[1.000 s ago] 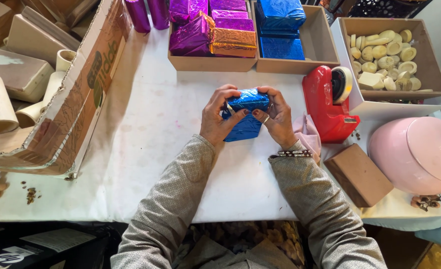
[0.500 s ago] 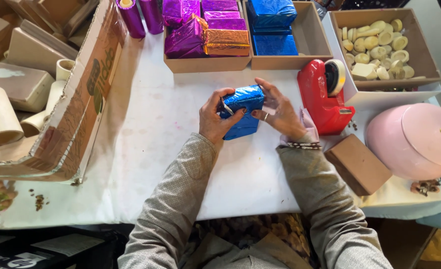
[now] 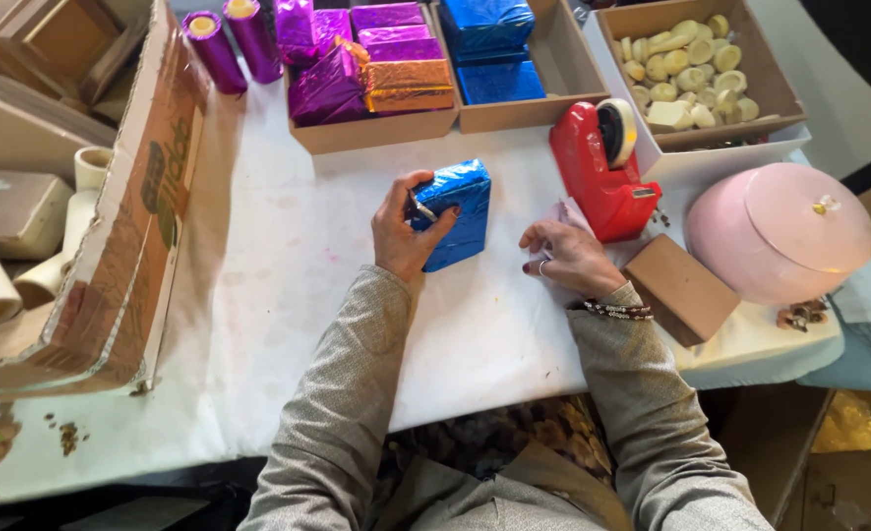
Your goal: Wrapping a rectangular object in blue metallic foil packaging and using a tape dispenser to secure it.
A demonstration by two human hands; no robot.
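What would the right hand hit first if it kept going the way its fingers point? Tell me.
The right hand points up-left across the table. First in that line is probably the blue foil-wrapped block, which the left hand holds; the gap between looks free, though depth is unclear.

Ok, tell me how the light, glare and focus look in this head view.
Head view: even, soft light with faint shadows on the white table; bright glints on the crinkled foil of the blue wrapped block in the left hand and on the purple and orange packs; hands and right hand sharp, edges bowed a little by the wide lens.
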